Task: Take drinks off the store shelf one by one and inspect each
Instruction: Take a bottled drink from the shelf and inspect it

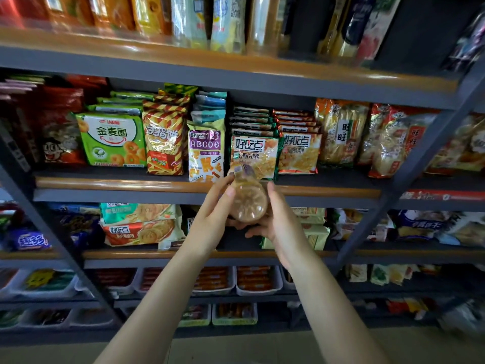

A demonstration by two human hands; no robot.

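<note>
Drink bottle (248, 203) w/ brownish liquid is held up in front of the shelf edge (105, 183), base toward the camera; label blurred, cap end hidden behind the body. Left hand (212, 216) grips its left side, thumb on top. Right hand (275, 222) cups right side and underside, fingertips partly hidden. Snack bags (253, 156) stand just behind, far side; top-shelf packs blurred.

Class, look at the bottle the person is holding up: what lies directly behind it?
Behind the bottle held by both hands, the shelf edge and a yellow snack bag show. The bag's lower corner is covered by the bottle.
</note>
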